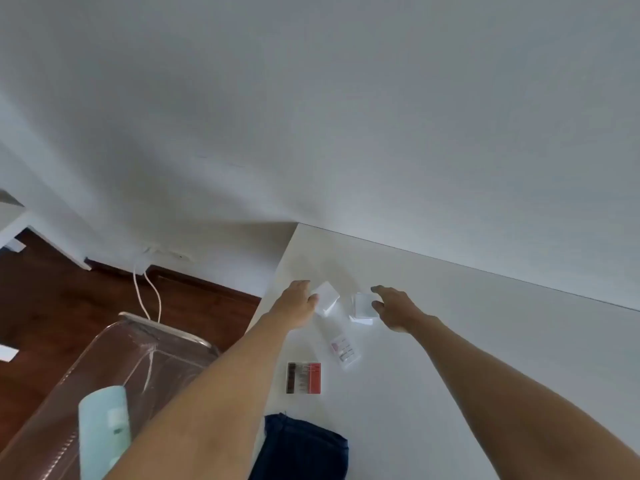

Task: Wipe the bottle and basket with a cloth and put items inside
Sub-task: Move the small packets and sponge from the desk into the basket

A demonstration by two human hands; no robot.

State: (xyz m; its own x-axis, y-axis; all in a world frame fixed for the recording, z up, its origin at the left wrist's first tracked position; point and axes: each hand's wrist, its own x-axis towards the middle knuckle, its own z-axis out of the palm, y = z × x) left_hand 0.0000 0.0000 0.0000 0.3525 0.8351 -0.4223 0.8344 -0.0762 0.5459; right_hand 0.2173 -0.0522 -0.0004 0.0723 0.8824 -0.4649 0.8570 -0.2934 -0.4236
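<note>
Both arms reach far across the white table (485,341). My left hand (298,304) grips a small white box (327,297), tilted off the surface. My right hand (394,308) has thumb and fingers around a second small white box (362,308) that rests on the table. Nearer to me lie a white packet with pink print (343,349) and a flat red-and-dark card (304,378). A dark blue cloth (301,448) is bunched at the table's near edge. A clear plastic basket (145,362) stands at lower left with a pale mint bottle (104,431) in it.
The table's left edge (277,282) drops to a dark wood floor (69,299). A white cable (149,292) hangs from a wall socket behind the basket. A plain white wall runs along the table's far side.
</note>
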